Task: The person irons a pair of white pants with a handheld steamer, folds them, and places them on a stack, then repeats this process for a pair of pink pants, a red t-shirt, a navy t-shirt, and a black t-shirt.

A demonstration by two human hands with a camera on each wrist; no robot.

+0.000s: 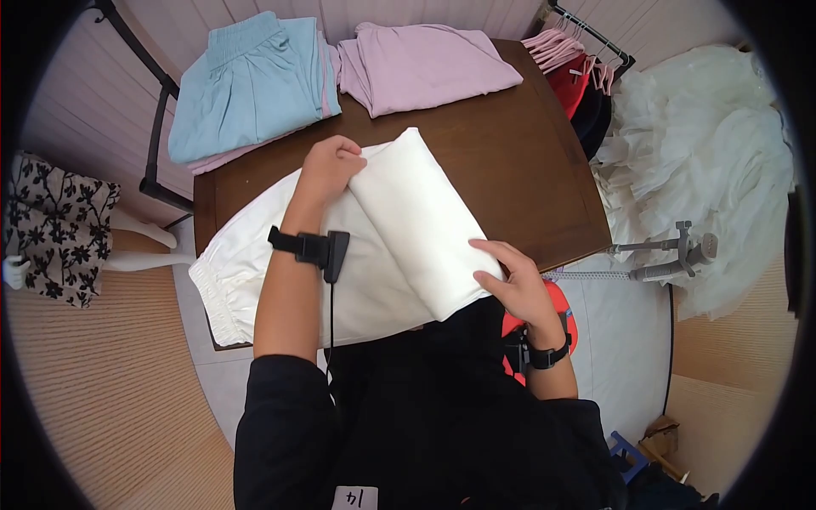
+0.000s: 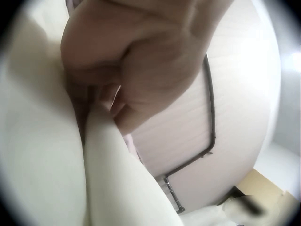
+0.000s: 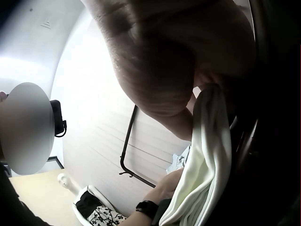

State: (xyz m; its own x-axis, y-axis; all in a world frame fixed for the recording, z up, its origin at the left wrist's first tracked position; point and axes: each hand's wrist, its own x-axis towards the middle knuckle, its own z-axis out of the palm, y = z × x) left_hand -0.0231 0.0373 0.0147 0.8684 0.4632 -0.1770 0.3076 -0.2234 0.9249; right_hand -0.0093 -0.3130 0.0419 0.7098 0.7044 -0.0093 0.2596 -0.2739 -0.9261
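White trousers (image 1: 327, 255) with a gathered elastic waistband (image 1: 223, 302) lie on the brown table, waistband toward the left. Their right part is folded back over the rest as a thick white flap (image 1: 416, 221). My left hand (image 1: 331, 168) pinches the flap's far left corner, its fingertips curled at the fabric edge. At the near right end, my right hand (image 1: 520, 287) holds the folded edge between thumb and fingers. In the right wrist view the layered white cloth (image 3: 207, 141) hangs from that grip. Smooth white fabric (image 2: 110, 155) runs up to the left fingers in the left wrist view.
Folded light blue garments (image 1: 255, 89) and a folded pink garment (image 1: 425, 68) lie along the back of the table (image 1: 544, 170). A clothes rack (image 1: 612, 51) with pink hangers and a white ruffled dress (image 1: 705, 170) stand at right. A mannequin in a floral skirt (image 1: 64, 229) is at left.
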